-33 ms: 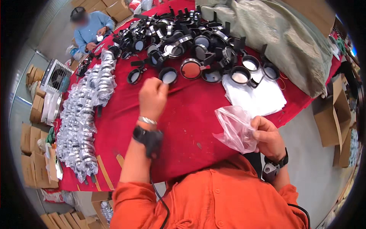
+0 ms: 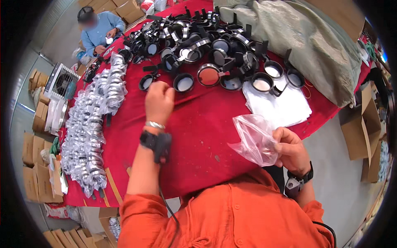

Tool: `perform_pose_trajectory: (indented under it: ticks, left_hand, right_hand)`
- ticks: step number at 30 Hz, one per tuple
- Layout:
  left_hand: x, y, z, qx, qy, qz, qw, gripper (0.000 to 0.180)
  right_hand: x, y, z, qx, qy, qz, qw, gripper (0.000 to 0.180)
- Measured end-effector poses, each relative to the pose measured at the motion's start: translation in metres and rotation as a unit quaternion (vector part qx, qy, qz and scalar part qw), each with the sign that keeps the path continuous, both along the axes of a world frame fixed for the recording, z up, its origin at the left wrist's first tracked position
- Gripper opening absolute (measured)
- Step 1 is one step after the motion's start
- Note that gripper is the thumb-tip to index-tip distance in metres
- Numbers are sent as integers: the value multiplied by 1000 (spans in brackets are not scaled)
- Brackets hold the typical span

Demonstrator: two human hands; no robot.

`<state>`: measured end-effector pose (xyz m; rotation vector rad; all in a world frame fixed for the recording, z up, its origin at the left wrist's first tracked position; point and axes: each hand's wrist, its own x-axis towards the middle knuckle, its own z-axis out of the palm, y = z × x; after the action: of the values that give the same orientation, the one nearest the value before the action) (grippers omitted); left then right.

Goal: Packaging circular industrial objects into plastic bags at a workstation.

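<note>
My left hand [image 2: 159, 101], fingers curled, is over the red cloth at the near edge of a pile of round black-rimmed pieces [image 2: 194, 47] with pale discs and black tabs. Just beyond its fingers lies a small round piece [image 2: 146, 82]; another black-rimmed piece [image 2: 183, 82] is to its right. Whatever the fingers hold, if anything, is hidden. On the right, my right hand [image 2: 289, 149] pinches a clear plastic bag [image 2: 255, 138] between thumb and fingers. The bag hangs over the cloth, and nothing shows inside it.
Rows of plastic-wrapped round pieces [image 2: 84, 140] run along the left of the red-covered table [image 2: 194, 144]. White sheets [image 2: 285, 107] lie at right, partly beneath several black-rimmed pieces. A greyish-green sack [image 2: 297, 45] covers the far right. A person [image 2: 99, 31] in blue works at the far left.
My left hand has shifted a little left, uncovering more of the black-rimmed piece beside it. My right hand and the bag are almost where they were.
</note>
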<state>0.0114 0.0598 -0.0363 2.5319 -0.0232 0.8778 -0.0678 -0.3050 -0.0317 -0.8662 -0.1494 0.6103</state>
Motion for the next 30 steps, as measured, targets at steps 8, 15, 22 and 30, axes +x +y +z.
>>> perform_pose_trajectory:
  ticks: [8, 15, 22, 30]
  left_hand:
    - [29, 116, -35, 217, 185, 141, 948, 21]
    - [-31, 27, 9, 60, 286, -53, 955, 17]
    - [-35, 17, 34, 207, 161, -206, 943, 26]
    - [-23, 39, 22, 449, 187, -175, 856, 51]
  right_hand:
    - [5, 23, 4, -7, 32, -82, 996, 11]
    - [13, 33, 3, -36, -5, -148, 988, 11]
    - [16, 41, 14, -101, -4, -173, 980, 29]
    - [-1, 19, 7, -13, 25, -163, 986, 21]
